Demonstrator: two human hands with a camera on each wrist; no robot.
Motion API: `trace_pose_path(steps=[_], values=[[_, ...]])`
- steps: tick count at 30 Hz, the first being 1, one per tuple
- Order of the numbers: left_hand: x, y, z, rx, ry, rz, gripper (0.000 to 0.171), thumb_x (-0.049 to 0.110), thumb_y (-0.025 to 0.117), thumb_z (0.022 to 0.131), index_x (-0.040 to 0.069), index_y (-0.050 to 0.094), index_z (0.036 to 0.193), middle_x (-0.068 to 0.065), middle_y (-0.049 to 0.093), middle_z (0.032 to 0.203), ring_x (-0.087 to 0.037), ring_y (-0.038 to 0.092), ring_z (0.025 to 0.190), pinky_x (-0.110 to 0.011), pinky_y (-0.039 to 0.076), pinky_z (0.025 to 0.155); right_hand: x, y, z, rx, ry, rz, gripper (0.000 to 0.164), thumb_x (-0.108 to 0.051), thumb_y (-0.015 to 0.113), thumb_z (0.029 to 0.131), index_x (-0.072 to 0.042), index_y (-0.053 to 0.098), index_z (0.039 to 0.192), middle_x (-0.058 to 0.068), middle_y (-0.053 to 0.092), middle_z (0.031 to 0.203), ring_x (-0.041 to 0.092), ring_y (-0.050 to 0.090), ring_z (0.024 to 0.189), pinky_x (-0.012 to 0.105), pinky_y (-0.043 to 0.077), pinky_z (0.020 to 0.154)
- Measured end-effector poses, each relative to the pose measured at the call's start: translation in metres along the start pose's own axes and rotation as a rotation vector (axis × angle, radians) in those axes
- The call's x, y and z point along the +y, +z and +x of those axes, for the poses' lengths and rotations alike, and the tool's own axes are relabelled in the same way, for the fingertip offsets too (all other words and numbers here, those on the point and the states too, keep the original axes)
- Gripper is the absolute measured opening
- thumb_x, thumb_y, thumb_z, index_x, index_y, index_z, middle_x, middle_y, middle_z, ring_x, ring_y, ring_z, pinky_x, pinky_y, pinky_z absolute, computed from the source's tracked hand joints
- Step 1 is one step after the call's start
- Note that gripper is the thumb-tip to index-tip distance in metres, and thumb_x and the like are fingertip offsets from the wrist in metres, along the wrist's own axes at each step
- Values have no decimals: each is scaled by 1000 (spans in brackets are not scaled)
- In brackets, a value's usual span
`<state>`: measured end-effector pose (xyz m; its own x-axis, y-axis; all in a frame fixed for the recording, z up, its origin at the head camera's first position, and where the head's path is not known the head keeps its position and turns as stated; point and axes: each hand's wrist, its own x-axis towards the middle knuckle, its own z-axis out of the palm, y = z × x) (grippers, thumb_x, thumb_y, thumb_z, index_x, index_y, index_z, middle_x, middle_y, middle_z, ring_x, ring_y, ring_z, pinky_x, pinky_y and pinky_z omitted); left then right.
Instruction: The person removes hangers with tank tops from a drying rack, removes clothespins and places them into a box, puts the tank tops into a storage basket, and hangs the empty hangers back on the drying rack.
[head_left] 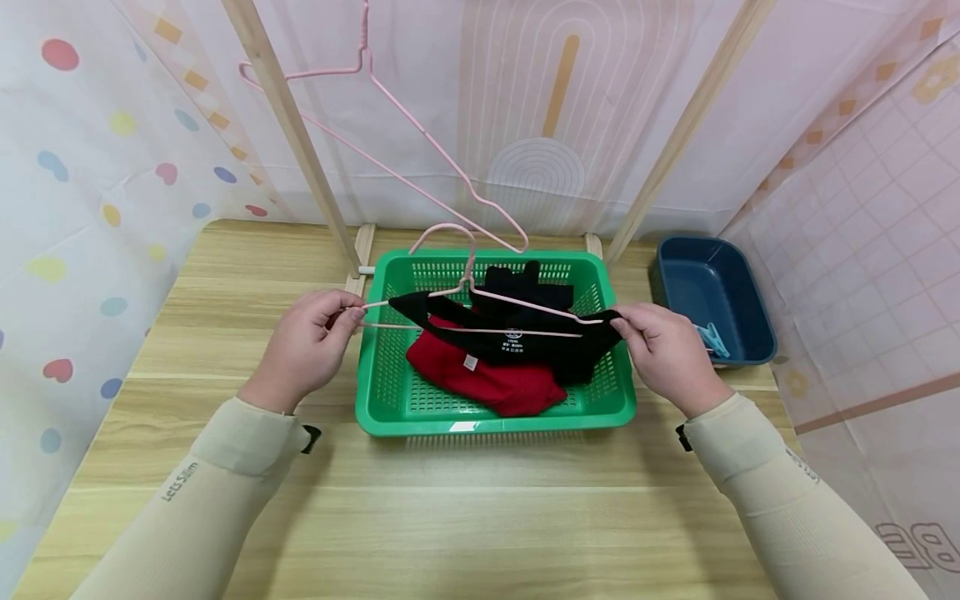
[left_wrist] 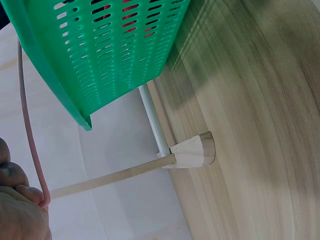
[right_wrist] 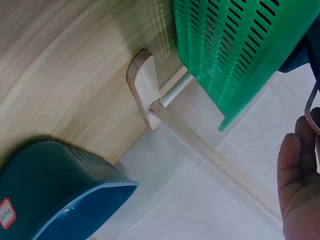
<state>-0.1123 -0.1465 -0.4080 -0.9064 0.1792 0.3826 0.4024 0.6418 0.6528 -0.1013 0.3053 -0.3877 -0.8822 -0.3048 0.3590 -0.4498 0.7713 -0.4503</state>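
A pink clothes hanger (head_left: pixel 525 305) is held over the green basket (head_left: pixel 412 428), its hook pointing away from me. My left hand (head_left: pixel 311 346) pinches the hanger's left end; the left wrist view shows that bent pink end (left_wrist: pixel 31 135) at the fingers. Stretched along the hanger is a black garment (head_left: pixel 480 346) with small white print. My right hand (head_left: pixel 667 350) pinches the garment's right edge by the hanger's other end. Beneath it in the basket lie a red garment (head_left: pixel 487 383) with a white tag and more black cloth (head_left: pixel 525 287).
Another pink hanger (head_left: pixel 427 133) hangs behind the basket, between two wooden posts (head_left: pixel 288 125) of a rack. To the right stands a dark blue bin (head_left: pixel 708 275) with light blue clips (head_left: pixel 712 339) in it. Everything rests on a wood-grain table (head_left: pixel 480 517).
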Motion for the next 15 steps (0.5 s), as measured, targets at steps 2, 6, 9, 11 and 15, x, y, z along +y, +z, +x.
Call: trace_pose_path(steps=[2, 6, 9, 11, 15], values=[[-1, 0, 0, 9, 3, 2, 13, 7, 63, 104, 2, 74, 100, -6, 65, 81, -16, 48, 87, -31, 37, 80, 0, 0, 0, -2, 1, -1, 17, -7, 66, 103, -2, 78, 114, 16, 78, 110, 34, 75, 99, 54, 59, 85], [-3, -1, 0, 17, -1, 1, 12, 7, 63, 104, 3, 73, 98, -7, 67, 82, -16, 49, 89, -32, 38, 81, 1, 0, -1, -6, 9, -1, 17, -7, 65, 104, -2, 77, 114, 17, 78, 110, 34, 75, 99, 54, 59, 85], [-3, -1, 0, 15, -9, 0, 12, 7, 63, 104, 3, 73, 98, -8, 67, 83, -17, 50, 91, -33, 39, 83, 2, 0, -1, -7, 11, 0, 17, -7, 65, 104, -2, 77, 114, 16, 78, 110, 33, 75, 98, 53, 59, 84], [-3, -1, 0, 15, -14, 0, 12, 6, 63, 104, 2, 73, 98, -8, 67, 83, -17, 50, 91, -33, 39, 83, 3, 0, -1, -7, 10, 1, 17, -7, 65, 104, -2, 77, 113, 16, 78, 109, 33, 75, 98, 53, 59, 83], [-3, -2, 0, 20, -14, 2, 12, 6, 63, 104, 2, 72, 97, -9, 67, 83, -17, 50, 91, -33, 39, 83, 4, 1, -2, -7, 12, 0, 17, -8, 64, 104, -2, 77, 113, 16, 78, 109, 33, 75, 97, 53, 59, 82]])
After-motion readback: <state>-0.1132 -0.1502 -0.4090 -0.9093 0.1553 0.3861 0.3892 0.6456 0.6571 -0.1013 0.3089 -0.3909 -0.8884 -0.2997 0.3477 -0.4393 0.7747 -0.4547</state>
